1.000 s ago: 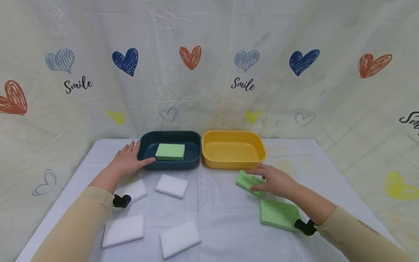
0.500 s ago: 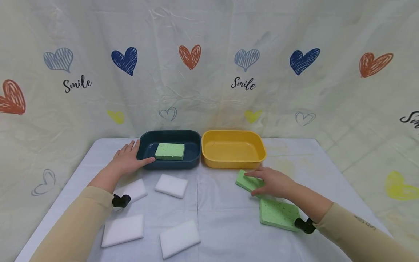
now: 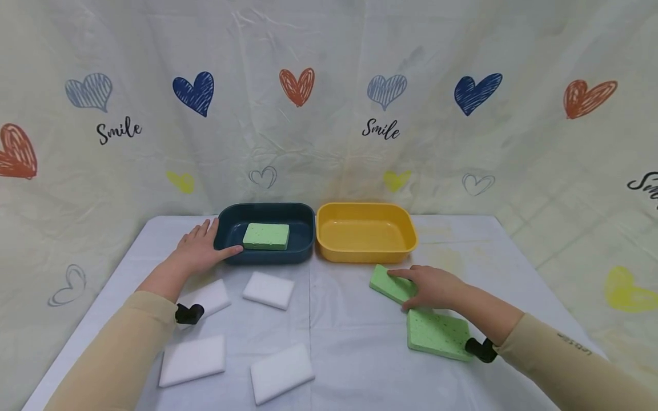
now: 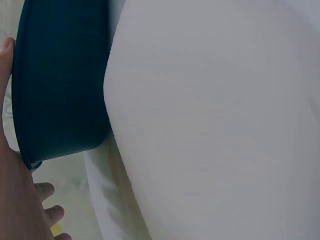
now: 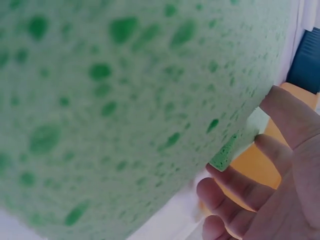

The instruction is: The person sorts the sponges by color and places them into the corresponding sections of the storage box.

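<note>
In the head view my left hand rests at the left corner of a dark blue tub, fingers spread, thumb along the front rim. A green sponge lies inside that tub. My right hand pinches a second green sponge between thumb and fingers, in front of the yellow tub. Part of this sponge is hidden under the hand. Just nearer, a third green sponge lies below the right wrist; it fills much of the right wrist view.
Several white sponges lie on the left half of the white-covered table: one partly behind the left wrist, another white sponge before the blue tub, two nearer the front. A curtain printed with hearts hangs behind the tubs, which stand side by side.
My right hand has lowered slightly and its thumb and fingers have closed on the green sponge before the yellow tub. The left hand stays at the blue tub.
</note>
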`<state>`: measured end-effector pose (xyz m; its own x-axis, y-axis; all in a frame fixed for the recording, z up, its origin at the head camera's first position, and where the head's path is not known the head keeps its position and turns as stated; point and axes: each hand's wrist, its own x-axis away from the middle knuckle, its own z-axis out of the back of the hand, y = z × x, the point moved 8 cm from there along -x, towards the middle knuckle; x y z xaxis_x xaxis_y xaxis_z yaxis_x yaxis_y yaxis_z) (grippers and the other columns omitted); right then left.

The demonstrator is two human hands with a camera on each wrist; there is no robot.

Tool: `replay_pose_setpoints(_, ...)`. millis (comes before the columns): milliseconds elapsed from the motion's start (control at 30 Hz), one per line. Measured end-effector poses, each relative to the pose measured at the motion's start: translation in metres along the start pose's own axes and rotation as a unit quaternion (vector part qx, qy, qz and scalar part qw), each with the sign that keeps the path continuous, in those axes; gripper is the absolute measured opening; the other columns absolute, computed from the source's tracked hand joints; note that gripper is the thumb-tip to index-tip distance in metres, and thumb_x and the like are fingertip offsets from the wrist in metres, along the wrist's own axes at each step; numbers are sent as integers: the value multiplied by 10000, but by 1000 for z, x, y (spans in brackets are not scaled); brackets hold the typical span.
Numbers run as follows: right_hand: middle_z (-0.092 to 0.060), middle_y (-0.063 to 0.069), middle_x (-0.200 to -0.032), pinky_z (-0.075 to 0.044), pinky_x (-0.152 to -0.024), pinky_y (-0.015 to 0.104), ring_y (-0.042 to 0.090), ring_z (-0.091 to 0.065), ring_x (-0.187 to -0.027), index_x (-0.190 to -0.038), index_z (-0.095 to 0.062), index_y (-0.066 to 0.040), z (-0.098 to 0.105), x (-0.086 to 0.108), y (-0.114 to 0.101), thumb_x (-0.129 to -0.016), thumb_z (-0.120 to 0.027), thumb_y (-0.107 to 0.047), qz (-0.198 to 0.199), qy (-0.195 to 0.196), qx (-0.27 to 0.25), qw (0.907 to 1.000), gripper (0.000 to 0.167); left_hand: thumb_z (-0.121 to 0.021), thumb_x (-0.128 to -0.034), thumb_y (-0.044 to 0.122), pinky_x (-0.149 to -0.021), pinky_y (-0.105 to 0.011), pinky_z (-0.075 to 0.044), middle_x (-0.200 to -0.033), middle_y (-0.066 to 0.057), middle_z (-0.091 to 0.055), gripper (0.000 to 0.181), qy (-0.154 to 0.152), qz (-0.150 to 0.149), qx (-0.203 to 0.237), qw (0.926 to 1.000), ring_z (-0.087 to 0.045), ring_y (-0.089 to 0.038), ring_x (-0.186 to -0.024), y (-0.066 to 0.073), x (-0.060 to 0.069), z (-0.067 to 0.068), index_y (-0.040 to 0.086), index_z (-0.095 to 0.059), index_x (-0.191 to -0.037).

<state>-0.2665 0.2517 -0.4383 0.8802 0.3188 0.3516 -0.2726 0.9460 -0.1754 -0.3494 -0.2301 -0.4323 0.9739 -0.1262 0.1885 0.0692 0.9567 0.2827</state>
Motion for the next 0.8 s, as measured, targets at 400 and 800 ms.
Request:
replay_pose_setpoints(400,-577,134,-1329,-485,-922,573,340,-568,-1162,-1440,-540,-280,5,8,1,-744,-841,-476,-124,102,72,9998,783,-410,-802,874,-1133,-687,-19,-1582,-353,-5,1271,-6,-18,-1,10000,-6,-560,-1434,0,-1,-2,-58,19,-1553)
replay_pose_setpoints(800,-646,44,-1208,-496,-938,514,282,-602,-1107,-1335,-647,-205,26,19,-6,-810,-815,-366,527,849,-4,9950,574,-409,-799,876,-1135,-684,-24,-1582,-352,-10,1272,39,-18,-12,10000,-12,-560,-1433,-1,-1,-1,-53,19,-1554)
